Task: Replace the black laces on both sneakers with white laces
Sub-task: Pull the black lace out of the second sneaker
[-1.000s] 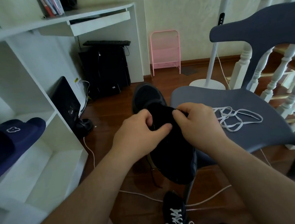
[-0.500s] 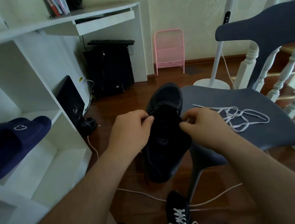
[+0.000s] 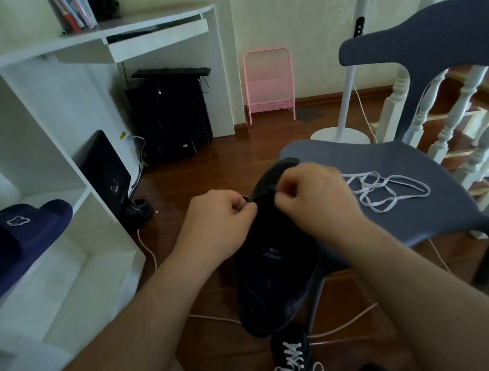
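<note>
A black sneaker (image 3: 274, 274) hangs in front of me, toe pointing away, leaning on the front edge of the grey chair (image 3: 383, 161). My left hand (image 3: 219, 217) pinches at the shoe's left side near the eyelets. My right hand (image 3: 318, 196) has its fingers curled on the lacing area from the right; the black lace itself is too dark to make out. A loose white lace (image 3: 385, 187) lies tangled on the chair seat. The second black sneaker (image 3: 294, 358), laced in white, stands on the floor below.
White shelving (image 3: 63, 219) on the left holds navy slippers (image 3: 14, 238). A white cable (image 3: 207, 318) runs across the wooden floor under the shoe. A fan stand (image 3: 346, 108), a pink rack (image 3: 268, 85) and stair balusters (image 3: 462, 119) stand behind the chair.
The sneaker has shifted right and up against the chair's front edge, and both hands have moved with it toward the shoe's toe end.
</note>
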{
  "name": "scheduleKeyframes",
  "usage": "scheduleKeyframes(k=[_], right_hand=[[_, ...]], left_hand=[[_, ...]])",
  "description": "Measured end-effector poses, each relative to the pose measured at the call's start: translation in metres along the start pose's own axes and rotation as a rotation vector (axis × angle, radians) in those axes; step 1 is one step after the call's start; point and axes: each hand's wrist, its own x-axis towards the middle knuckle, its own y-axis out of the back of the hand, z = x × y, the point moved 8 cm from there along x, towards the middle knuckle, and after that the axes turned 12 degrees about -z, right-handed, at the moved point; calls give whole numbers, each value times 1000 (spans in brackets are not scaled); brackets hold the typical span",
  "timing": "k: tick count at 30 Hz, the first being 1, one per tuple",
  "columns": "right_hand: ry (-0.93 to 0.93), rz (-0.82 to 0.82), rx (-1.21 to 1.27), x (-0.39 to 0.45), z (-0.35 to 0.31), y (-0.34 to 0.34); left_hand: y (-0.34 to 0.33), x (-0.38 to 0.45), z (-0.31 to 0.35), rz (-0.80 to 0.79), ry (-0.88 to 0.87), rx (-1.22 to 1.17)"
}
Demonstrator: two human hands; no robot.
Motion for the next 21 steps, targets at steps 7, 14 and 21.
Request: scheduleKeyframes(k=[7, 14, 21], right_hand=[[-189, -78, 282, -3, 52, 17], [147, -82, -104, -8, -26, -20], [157, 22, -134, -5, -30, -16]], left_hand=[[12, 0, -14, 18, 51, -6], [-3, 1, 3, -18, -9, 71], [-5, 1, 0, -17, -7, 5]])
